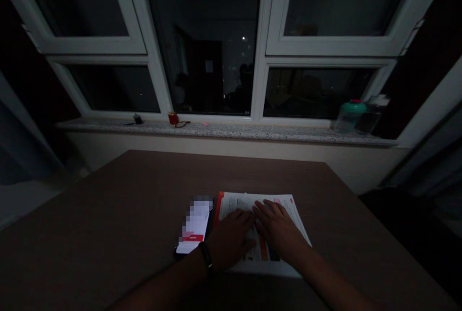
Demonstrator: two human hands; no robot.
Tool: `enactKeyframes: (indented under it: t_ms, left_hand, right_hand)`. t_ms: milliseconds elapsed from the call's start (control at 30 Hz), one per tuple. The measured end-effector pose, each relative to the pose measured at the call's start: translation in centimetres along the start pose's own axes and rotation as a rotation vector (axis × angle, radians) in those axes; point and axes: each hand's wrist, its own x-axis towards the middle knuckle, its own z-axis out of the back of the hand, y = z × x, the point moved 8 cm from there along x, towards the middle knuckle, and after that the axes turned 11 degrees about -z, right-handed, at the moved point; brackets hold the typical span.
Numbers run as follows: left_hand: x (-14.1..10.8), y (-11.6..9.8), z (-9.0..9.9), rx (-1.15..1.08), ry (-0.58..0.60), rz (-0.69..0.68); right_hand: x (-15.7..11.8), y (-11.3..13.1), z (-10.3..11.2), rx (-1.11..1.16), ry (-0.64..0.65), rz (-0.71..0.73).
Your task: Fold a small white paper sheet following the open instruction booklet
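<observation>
A printed booklet (288, 201) with orange and white areas lies on the brown table (137, 195). On its left part rests my left hand (231, 239), palm down with fingers spread a little and a dark band at the wrist. My right hand (276, 226) lies flat on the booklet's middle and right part, fingers stretched out, its fingertips close to those of my left hand. Neither hand grips anything. Just left of the booklet, a phone (197, 219) with a lit, blurred screen lies on the table beside my left wrist. Both hands cover much of the page.
Beyond the table runs a speckled windowsill (231, 130). On it stand a small red object (173, 118), a small dark object (137, 119), a green-topped container (350, 116) and a clear container (373, 113). Dark window panes rise behind. The room is dim.
</observation>
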Motion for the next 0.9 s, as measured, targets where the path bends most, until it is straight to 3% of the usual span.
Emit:
enactKeyframes:
  t_ms: [433, 900]
  left_hand:
    - [-0.1, 0.2, -0.1, 0.017, -0.014, -0.004]
    - [-0.2, 0.4, -0.1, -0.022, 0.013, 0.009]
  right_hand:
    - [-0.5, -0.3, 0.9, 0.072, 0.147, 0.045]
    - [-0.2, -0.5, 0.8, 0.042, 0.080, 0.072]
